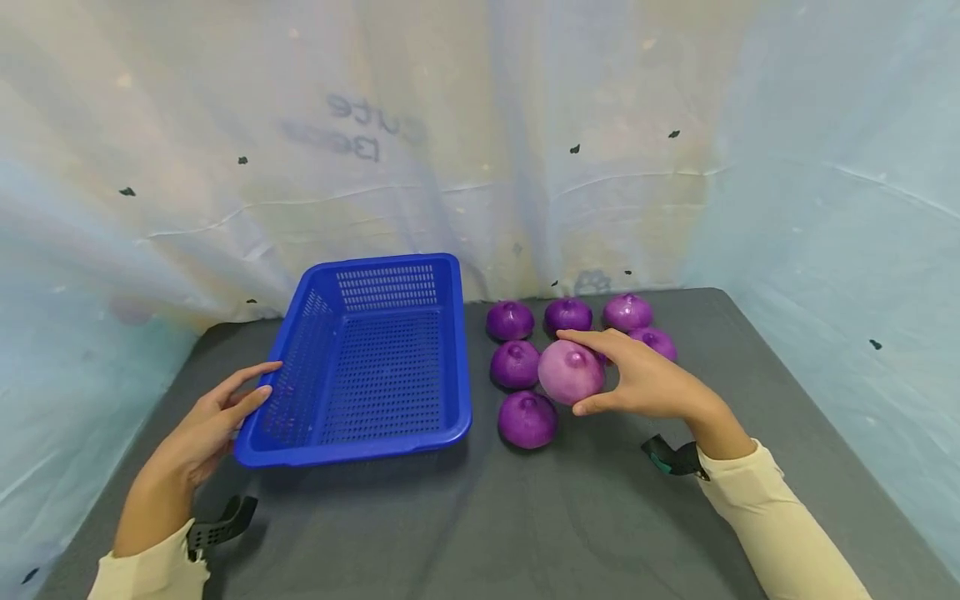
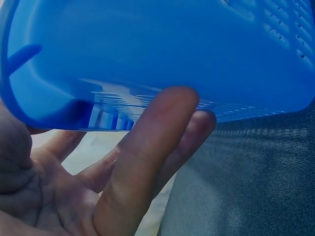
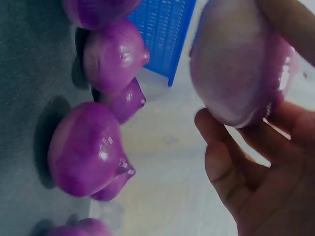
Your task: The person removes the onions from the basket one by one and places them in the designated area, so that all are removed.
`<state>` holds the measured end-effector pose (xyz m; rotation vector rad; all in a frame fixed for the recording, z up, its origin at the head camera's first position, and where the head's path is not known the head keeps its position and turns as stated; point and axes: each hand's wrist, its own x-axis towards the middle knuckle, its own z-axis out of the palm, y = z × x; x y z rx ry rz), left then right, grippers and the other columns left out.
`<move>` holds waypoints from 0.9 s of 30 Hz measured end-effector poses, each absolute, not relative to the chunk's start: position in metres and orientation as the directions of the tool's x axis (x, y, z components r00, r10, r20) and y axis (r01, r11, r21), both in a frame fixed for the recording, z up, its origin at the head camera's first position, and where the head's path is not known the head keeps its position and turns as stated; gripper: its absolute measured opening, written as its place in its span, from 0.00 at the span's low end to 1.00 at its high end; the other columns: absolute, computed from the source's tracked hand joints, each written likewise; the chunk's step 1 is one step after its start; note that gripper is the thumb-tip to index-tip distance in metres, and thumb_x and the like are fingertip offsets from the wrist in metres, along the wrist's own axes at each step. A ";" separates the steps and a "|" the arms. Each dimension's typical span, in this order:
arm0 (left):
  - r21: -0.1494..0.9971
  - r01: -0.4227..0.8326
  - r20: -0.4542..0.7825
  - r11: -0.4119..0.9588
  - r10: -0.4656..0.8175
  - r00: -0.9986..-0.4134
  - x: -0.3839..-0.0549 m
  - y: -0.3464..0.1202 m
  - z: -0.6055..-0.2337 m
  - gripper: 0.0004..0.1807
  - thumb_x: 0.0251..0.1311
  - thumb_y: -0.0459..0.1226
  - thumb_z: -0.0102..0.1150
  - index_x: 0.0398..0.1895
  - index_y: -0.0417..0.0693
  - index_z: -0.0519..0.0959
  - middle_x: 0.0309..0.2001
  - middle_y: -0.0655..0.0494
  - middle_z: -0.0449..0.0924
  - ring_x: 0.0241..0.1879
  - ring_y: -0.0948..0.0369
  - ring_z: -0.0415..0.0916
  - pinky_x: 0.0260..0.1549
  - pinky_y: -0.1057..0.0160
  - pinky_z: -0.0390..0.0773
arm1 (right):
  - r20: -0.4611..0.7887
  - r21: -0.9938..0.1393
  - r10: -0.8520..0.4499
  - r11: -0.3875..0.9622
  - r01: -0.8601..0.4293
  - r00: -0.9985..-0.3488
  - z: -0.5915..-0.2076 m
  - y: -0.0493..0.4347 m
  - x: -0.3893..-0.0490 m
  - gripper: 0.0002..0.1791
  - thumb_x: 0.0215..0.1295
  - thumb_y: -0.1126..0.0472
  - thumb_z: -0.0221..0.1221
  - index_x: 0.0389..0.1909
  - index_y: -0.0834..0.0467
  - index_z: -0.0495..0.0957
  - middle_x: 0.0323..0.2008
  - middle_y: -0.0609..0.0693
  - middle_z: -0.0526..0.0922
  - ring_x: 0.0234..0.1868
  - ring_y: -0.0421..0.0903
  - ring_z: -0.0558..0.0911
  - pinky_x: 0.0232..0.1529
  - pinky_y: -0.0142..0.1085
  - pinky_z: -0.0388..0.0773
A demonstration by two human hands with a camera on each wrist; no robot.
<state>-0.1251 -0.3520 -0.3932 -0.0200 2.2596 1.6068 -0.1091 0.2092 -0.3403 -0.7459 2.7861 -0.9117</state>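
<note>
My right hand [image 1: 641, 375] grips a pale pink-purple onion [image 1: 572, 372], thumb on its near side and fingers on its far side. It is held above the table among glossy purple onions. In the right wrist view, the held onion [image 3: 241, 64] shows a whitish side and hangs apart from the onions [image 3: 88, 150] below. At the left, a blue plastic basket [image 1: 258, 457] with slotted walls has nothing in it. My left hand [image 1: 202, 429] holds its left rim, thumb and index fingertips over the edge. Other fingers [image 2: 142, 157] lie along the outer wall in the left wrist view.
Several purple onions [image 1: 528, 419] sit in loose rows right of the basket, some partly behind my right hand. The dark grey table [image 1: 480, 533] ends at a pale plastic curtain [image 1: 480, 150] at the back and sides. Black straps [image 1: 225, 525] hang under both wrists.
</note>
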 end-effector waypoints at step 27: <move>0.914 -0.205 -0.293 0.351 0.221 -0.930 -0.125 -0.353 -0.392 0.32 0.74 0.56 0.43 0.78 0.68 0.52 0.48 0.76 0.75 0.44 0.64 0.84 0.40 0.49 0.86 | -0.083 -0.565 -0.567 0.704 -0.430 -0.820 -0.372 0.261 -0.119 0.48 0.48 0.50 0.77 0.72 0.48 0.66 0.69 0.46 0.71 0.69 0.49 0.71 0.65 0.53 0.72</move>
